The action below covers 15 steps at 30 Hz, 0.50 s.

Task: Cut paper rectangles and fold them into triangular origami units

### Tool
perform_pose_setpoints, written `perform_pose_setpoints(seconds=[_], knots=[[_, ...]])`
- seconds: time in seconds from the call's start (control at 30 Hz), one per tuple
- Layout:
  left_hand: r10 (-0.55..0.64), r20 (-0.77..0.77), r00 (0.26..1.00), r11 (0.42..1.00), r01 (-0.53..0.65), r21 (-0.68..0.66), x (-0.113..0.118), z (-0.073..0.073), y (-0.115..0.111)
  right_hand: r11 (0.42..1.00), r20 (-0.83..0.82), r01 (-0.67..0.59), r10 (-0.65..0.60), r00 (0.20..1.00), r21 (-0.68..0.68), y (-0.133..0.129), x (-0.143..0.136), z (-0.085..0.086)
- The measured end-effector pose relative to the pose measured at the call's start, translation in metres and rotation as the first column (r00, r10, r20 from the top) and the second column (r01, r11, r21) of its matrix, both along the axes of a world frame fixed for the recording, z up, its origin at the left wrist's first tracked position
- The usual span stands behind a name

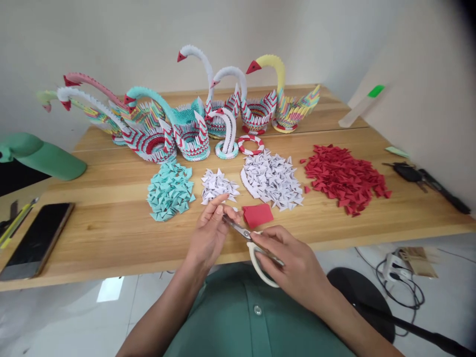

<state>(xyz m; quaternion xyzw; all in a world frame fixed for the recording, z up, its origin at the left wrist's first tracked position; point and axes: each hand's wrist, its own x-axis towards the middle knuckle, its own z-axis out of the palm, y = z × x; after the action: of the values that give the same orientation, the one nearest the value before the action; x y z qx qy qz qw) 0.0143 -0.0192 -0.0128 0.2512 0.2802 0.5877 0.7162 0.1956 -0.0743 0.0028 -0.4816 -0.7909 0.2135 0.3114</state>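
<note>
My right hand (295,263) holds a pair of scissors (256,255) with cream handles. Their metal blades point up and left to the fingertips of my left hand (212,228). Thumb and fingers are pinched together there, and whatever lies between them is too small or hidden to make out. Just beyond the blades, a red rectangle of paper (258,215) lies on the table. Past my left fingers sits a small pile of white folded paper pieces (217,186), with a larger white pile (273,179) to its right.
Folded-paper swans (193,134) stand along the back, beside a red-and-white ring (251,145). Turquoise pieces (171,191) lie left, red pieces (345,176) right. A phone (39,238) and green bottle (48,156) occupy the left; keys (405,172) lie far right on the wooden table (111,248).
</note>
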Motion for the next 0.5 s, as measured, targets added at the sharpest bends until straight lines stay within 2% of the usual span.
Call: perform_pose_setpoints(seconds=[0.1, 0.23, 0.33, 0.5], knots=[[0.015, 0.022, 1.0, 1.0, -0.014, -0.007, -0.002, 0.001, 0.004, 1.0, 0.026, -0.014, 0.014, 1.0, 0.008, 0.001, -0.002, 0.0], [0.036, 0.085, 0.996, 0.998, -0.031, -0.053, -0.012, 0.003, 0.01, 0.99, -0.138, -0.071, 0.054, 0.989, -0.124, 0.001, 0.003, 0.004], [0.036, 0.123, 0.992, 0.997, -0.027, -0.075, -0.018, 0.003, 0.012, 0.979, -0.199, -0.061, 0.021, 0.98, -0.193, 0.001, 0.007, 0.007], [-0.007, 0.14, 0.99, 0.997, 0.017, -0.07, -0.021, -0.001, 0.011, 0.971, -0.213, -0.047, -0.004, 0.977, -0.235, 0.004, 0.007, 0.007]])
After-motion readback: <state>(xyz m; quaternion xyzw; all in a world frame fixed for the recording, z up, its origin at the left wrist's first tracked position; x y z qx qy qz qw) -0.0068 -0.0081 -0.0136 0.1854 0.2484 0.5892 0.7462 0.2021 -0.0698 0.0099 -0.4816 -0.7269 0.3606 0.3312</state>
